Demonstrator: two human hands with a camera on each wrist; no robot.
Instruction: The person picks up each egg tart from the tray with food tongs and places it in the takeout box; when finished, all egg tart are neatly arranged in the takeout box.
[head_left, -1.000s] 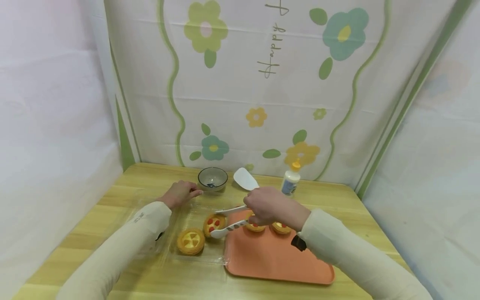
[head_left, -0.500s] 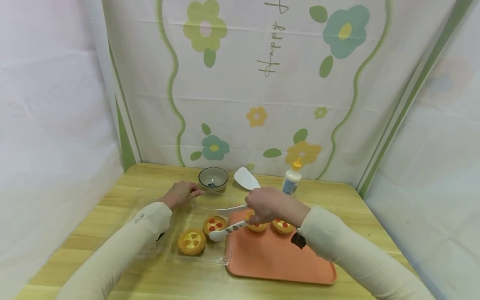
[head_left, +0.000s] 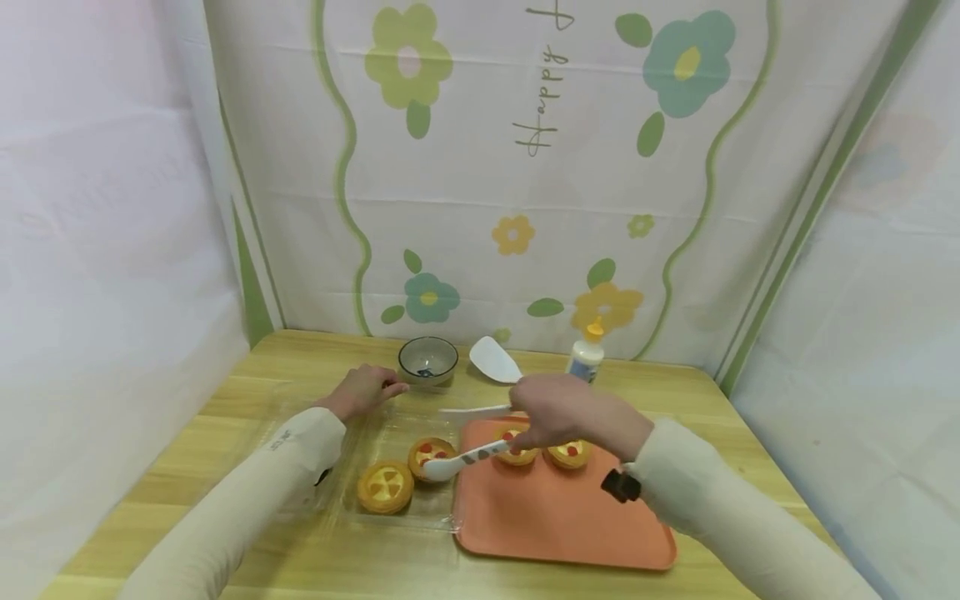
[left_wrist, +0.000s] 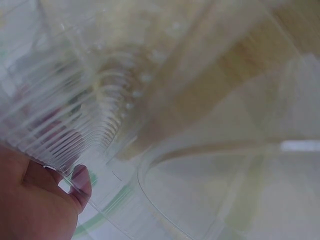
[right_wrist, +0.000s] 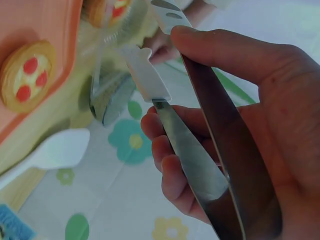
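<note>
A clear plastic container (head_left: 405, 523) holds two tarts, one with a yellow lattice-like top (head_left: 385, 487) and one with red dots (head_left: 431, 454). My left hand (head_left: 363, 390) pinches the container's far edge; in the left wrist view the thumb and fingers (left_wrist: 45, 200) are at its ribbed wall. In my right hand (head_left: 562, 412) are metal tongs (right_wrist: 195, 155) with white tips (head_left: 444, 468), held apart. One tip lies over the near right side of the red-dotted tart, the other beyond it. Whether they touch the tart, I cannot tell.
Right of the container lies an orange tray (head_left: 562, 525) with two red-dotted tarts (head_left: 568, 454) near its far edge. Behind stand a glass bowl (head_left: 427, 360), a white spatula (head_left: 493, 362) and a white bottle with an orange cap (head_left: 586, 358). A printed curtain hangs behind the table.
My right hand and the tongs have shifted slightly right, and the tips look wider apart. My left hand stays at the container's edge.
</note>
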